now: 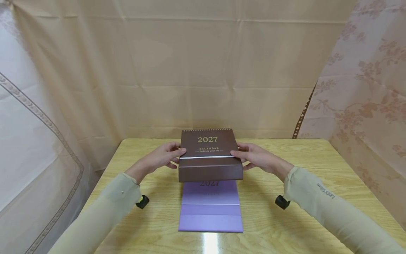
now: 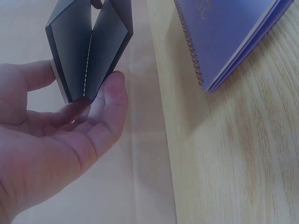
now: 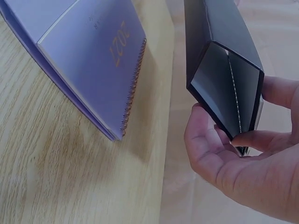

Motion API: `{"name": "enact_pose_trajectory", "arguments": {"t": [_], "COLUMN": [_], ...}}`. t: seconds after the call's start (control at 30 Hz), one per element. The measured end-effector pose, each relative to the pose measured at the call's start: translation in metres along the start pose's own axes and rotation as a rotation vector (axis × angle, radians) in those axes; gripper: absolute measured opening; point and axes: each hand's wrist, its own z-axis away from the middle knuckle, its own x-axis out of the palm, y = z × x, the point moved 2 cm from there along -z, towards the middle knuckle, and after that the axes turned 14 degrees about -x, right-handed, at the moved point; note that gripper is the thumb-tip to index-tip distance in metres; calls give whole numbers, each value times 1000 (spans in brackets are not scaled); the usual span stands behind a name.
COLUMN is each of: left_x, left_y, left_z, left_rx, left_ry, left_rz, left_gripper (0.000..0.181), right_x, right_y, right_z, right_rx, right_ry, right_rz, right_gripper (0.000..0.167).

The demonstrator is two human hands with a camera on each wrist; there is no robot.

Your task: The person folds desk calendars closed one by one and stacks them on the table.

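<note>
Both hands hold a dark brown desk calendar [image 1: 207,141] marked 2027 above the table, one hand at each side edge. My left hand [image 1: 163,154] grips its left side, thumb on the front and fingers behind. On the opposite side my right hand [image 1: 258,157] grips it likewise. Both wrist views look into the folded, hollow stand of the brown calendar [image 2: 88,51]. A purple desk calendar [image 1: 210,211], also marked 2027, lies on the table below and nearer to me. In the head view the brown one hides its top; its spiral binding shows in the right wrist view.
The wooden table [image 1: 133,225] runs back to a beige curtain [image 1: 190,70]. A patterned pink cloth [image 1: 374,106] hangs at the right, and a whitish cloth [image 1: 28,148] at the left. Black wrist devices [image 1: 282,202] sit below both sleeves.
</note>
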Motion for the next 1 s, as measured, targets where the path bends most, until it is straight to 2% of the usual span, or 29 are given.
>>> {"name": "enact_pose_trajectory", "arguments": {"t": [0.27, 0.4, 0.67, 1.0], "left_x": [-1, 0, -1, -2], "left_y": [1, 3, 3, 1], "left_z": [0, 1, 2, 1], "left_rx": [7, 34, 32, 37], "left_ry": [18, 25, 46, 33], "left_rz": [-8, -12, -19, -26], "left_gripper": [55, 56, 65, 70], "right_x": [0, 0, 1, 2], "right_y": [-1, -1, -2, -1], "right_z": [0, 0, 2, 3], "right_rx": [-10, -15, 31, 40], "right_ry": [3, 8, 37, 38], "right_rz": [-2, -7, -98, -116], "right_gripper": [68, 68, 73, 78]}}
